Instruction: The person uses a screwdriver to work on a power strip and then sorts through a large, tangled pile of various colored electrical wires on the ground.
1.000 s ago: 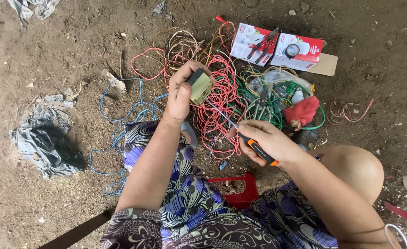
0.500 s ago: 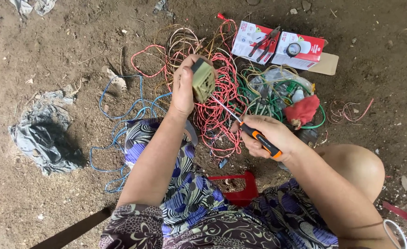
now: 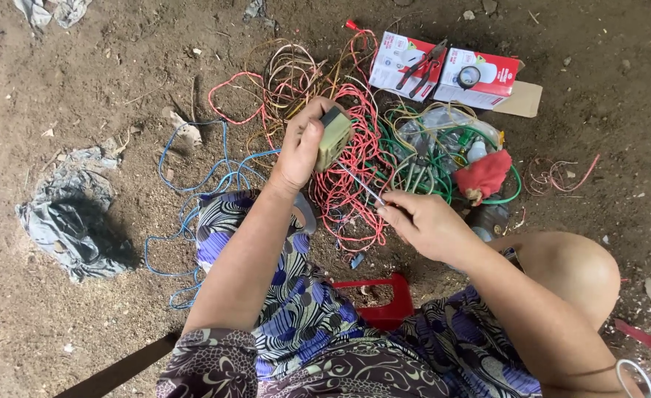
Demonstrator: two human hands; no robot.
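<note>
My left hand [image 3: 301, 144] grips a small pale-green box-shaped electrical part [image 3: 333, 137], held up over a tangle of red wires [image 3: 355, 180]. My right hand [image 3: 423, 223] is closed around a screwdriver [image 3: 362, 184]. Its thin metal shaft points up and left, with the tip close to the lower edge of the green part. The screwdriver's handle is hidden inside my fist. Both hands hover above the dirt ground, just past my knees.
Blue wire [image 3: 193, 184] loops lie at the left, green wire [image 3: 429, 158] and a red cloth [image 3: 485, 175] at the right. Two red-and-white boxes [image 3: 480, 77] with pliers [image 3: 425, 65] on one sit behind. A grey rag [image 3: 71, 217] lies far left, a red stool [image 3: 384, 306] under me.
My left hand has turned the green part more upright. My right hand slid up the screwdriver, hiding its orange handle, and brought the tip nearer the part.
</note>
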